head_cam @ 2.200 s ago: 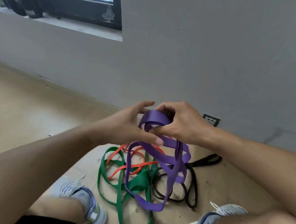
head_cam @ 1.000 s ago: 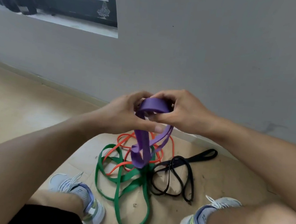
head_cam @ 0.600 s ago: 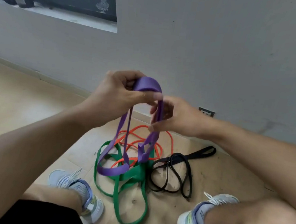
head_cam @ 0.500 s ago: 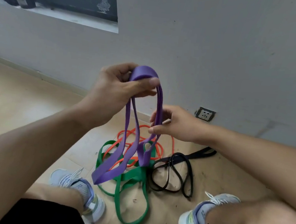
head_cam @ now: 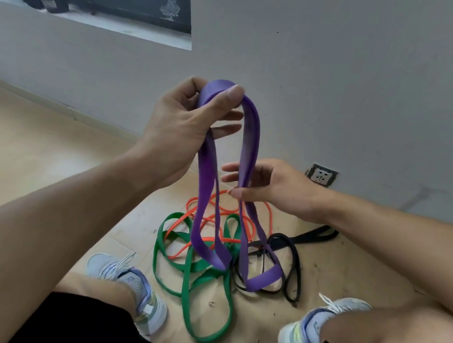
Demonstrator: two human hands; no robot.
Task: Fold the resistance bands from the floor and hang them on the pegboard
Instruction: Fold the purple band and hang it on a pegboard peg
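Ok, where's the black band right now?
In the head view the black band lies on the floor, right of the green band and just ahead of the person's right shoe.

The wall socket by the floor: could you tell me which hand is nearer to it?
Right. The right hand sits just left of the wall socket, loosely holding the purple band; the left hand is higher and farther left.
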